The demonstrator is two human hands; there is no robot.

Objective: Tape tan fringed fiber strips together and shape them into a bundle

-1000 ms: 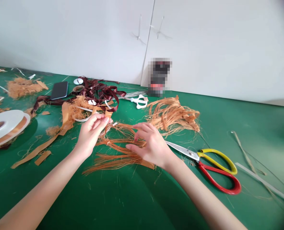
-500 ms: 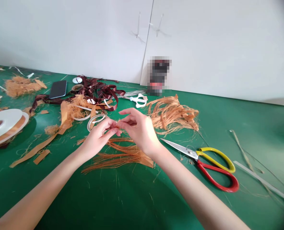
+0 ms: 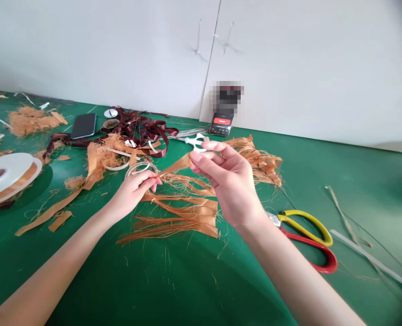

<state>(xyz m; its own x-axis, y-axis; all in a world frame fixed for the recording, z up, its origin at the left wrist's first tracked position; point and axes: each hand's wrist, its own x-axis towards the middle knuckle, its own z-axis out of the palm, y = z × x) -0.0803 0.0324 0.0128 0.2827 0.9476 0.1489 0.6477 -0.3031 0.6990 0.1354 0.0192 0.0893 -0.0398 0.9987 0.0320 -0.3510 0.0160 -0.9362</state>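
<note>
A short strip of golden-brown ribbon (image 3: 179, 164) is stretched between my two hands above the table. My left hand (image 3: 133, 192) pinches its narrow, gathered end between thumb and fingers. The wider end is gripped by my right hand (image 3: 230, 181), thumb against fingers, a little higher and to the right. Below the hands lie frayed ribbon pieces (image 3: 208, 217), their threads fanning left from uncut ends on the right. Behind my right hand rests a bundle of frayed ribbon (image 3: 260, 158), partly hidden by it.
Large scissors (image 3: 304, 226) with yellow and red handles lie right, blades partly behind my wrist. White-handled scissors (image 3: 196, 141), dark brown ribbon (image 3: 138, 129), a phone (image 3: 83, 126) and a ribbon spool (image 3: 9, 165) sit on the green table. Another phone (image 3: 221, 123) leans against the white wall.
My right hand has moved right and slightly up, away from my left hand. The ribbon strip now shows stretched between them. My left hand has shifted slightly left.
</note>
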